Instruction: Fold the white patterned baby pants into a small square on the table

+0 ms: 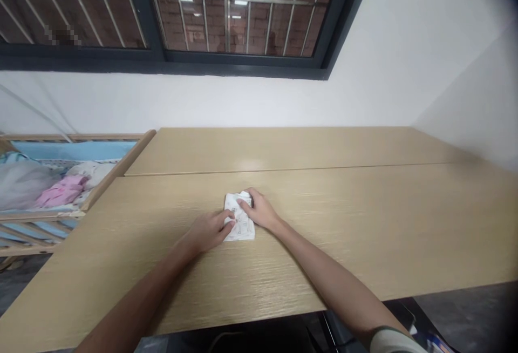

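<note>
A small white folded cloth with a faint printed pattern (242, 228) lies flat on the light wooden table (364, 218), near its middle. My left hand (210, 230) rests on the cloth's left edge, fingers curled down and pressing on it. From the right, my right hand (259, 210) covers the cloth's upper right part, its fingertips pressing flat on the fabric. Both forearms reach in from the near edge of the table.
A wooden cot (44, 191) with pink and grey bedding stands against the table's left side. A white wall and a dark-framed barred window (226, 18) are behind. The table's front edge runs just below my forearms.
</note>
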